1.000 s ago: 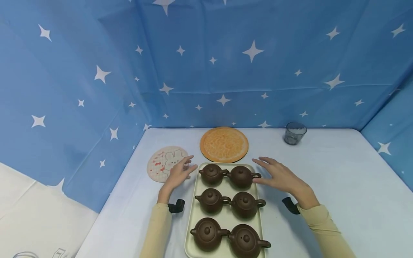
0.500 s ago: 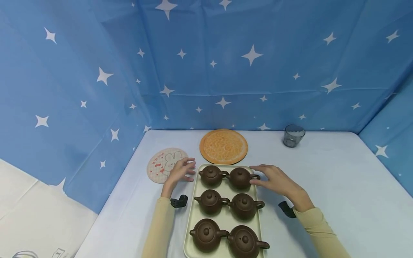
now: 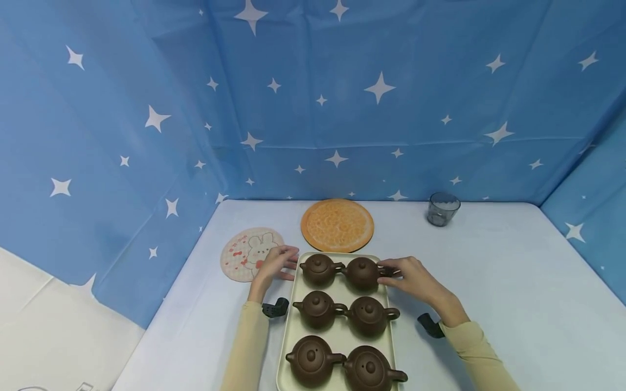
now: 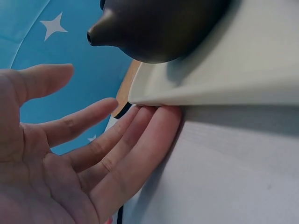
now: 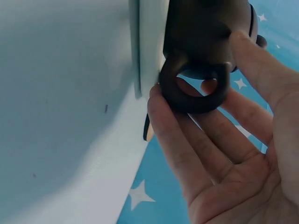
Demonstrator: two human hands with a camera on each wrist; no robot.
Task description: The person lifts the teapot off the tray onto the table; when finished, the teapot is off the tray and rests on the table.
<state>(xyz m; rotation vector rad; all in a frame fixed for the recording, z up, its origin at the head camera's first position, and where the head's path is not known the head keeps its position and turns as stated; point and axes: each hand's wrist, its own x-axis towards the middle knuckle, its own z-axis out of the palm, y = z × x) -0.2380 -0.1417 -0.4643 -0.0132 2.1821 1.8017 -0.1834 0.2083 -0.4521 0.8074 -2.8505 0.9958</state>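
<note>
Several dark brown clay teapots, such as the far right one (image 3: 361, 273), stand in two columns on a cream tray (image 3: 337, 336). My left hand (image 3: 271, 269) is at the tray's far left side; the left wrist view shows its lower fingertips (image 4: 161, 119) touching the tray's rim from below, its thumb apart from the far left teapot (image 4: 154, 28). My right hand (image 3: 415, 279) is around the handle of the far right teapot. In the right wrist view its fingers lie extended behind the handle (image 5: 198, 103), the thumb near the body. Whether the thumb touches is unclear.
A round orange mat (image 3: 337, 225) lies just beyond the tray. To the left lies a round rabbit-print mat (image 3: 244, 255), partly behind my left hand. A grey glass cup (image 3: 443, 209) stands at the back right. Blue star-patterned cloth (image 3: 293, 108) hangs behind the white table.
My right hand has come in to the far right teapot's handle, its fingers drawing closer together. My left hand has moved slightly right to the tray's edge. Teapots and tray stay in place.
</note>
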